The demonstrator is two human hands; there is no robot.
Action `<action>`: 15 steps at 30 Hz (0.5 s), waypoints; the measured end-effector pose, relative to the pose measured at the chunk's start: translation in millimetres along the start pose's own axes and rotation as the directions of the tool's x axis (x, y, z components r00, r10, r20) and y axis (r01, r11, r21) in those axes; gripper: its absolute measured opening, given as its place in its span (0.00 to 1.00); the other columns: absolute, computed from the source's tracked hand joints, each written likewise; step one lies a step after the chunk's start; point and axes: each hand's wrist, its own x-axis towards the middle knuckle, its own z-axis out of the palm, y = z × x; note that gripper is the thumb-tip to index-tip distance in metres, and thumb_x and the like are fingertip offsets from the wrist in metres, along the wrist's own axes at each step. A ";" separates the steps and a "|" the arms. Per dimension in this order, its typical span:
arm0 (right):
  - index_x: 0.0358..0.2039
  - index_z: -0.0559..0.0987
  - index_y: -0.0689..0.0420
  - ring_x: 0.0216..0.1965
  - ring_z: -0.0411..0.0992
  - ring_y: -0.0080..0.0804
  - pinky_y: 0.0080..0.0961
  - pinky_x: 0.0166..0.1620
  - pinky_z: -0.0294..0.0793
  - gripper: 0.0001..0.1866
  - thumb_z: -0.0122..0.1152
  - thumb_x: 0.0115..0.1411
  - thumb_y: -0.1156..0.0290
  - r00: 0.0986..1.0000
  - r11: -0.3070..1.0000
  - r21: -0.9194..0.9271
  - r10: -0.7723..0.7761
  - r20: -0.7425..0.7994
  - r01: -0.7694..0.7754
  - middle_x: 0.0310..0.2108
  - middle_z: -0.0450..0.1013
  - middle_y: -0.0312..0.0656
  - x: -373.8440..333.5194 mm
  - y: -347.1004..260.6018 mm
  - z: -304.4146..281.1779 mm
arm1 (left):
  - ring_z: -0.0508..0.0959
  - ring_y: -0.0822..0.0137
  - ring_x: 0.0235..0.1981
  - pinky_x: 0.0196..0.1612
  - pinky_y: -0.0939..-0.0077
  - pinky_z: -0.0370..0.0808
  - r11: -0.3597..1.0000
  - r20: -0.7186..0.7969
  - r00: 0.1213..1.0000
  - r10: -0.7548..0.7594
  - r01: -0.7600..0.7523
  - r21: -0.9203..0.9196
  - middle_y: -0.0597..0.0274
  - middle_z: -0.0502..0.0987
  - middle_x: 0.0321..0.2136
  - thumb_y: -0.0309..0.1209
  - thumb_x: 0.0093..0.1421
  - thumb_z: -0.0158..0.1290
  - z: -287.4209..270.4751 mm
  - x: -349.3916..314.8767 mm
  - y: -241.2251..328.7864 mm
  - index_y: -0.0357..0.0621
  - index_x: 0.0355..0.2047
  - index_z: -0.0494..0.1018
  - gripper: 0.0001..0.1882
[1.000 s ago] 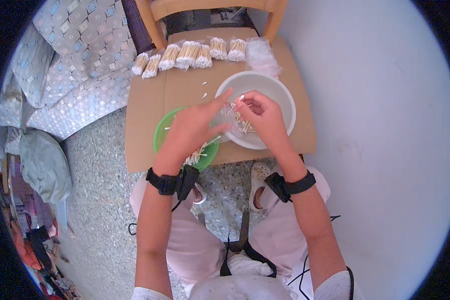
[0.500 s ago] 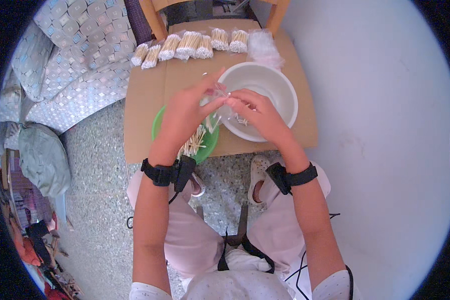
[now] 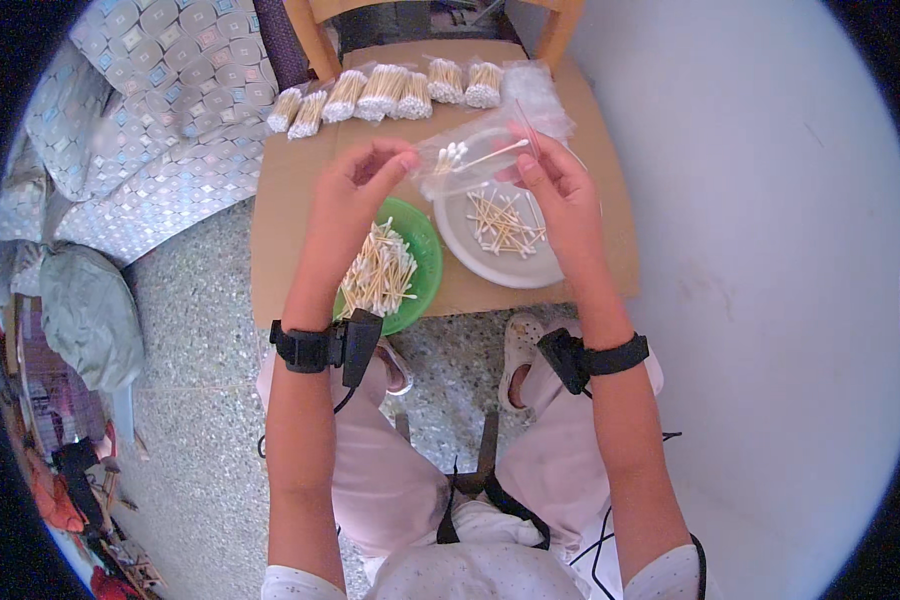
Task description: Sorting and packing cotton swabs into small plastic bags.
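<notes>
A clear plastic bag (image 3: 448, 182) is stretched sideways above the bowls, with a few cotton swabs (image 3: 498, 153) inside it. My left hand (image 3: 362, 185) pinches the bag's left end between thumb and fingers. At the other end, by a thin red line along the bag's edge, my right hand (image 3: 560, 190) grips it. Below my left hand stands a green bowl (image 3: 428, 262) heaped with cotton swabs. The white bowl (image 3: 460, 262) under my right hand has fewer swabs scattered on its bottom; the bag and hand cover part of its far side.
Along the cardboard's (image 3: 295, 220) far side lie several bagged bundles of cotton swabs (image 3: 382, 90), with a stack of clear bags (image 3: 535, 95) at their right. A wooden chair frame (image 3: 560, 35) rises behind. Patterned cushions (image 3: 180, 70) are at left, a pale wall (image 3: 750, 220) at right.
My hands have moved apart, drawing the crumpled bag out flat between them. My right hand has gone right, and the swabs in both bowls show more fully.
</notes>
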 end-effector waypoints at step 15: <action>0.43 0.79 0.61 0.38 0.72 0.26 0.21 0.46 0.69 0.13 0.55 0.60 0.69 0.997 0.921 -0.390 0.024 0.068 0.004 0.37 0.77 0.39 -6.2 -20.1 -0.3 | 0.74 0.71 0.39 0.46 0.77 0.68 0.911 -0.187 0.904 0.384 -0.404 -0.084 0.63 0.76 0.36 0.31 0.60 0.50 4.5 5.6 14.6 0.42 0.40 0.76 0.10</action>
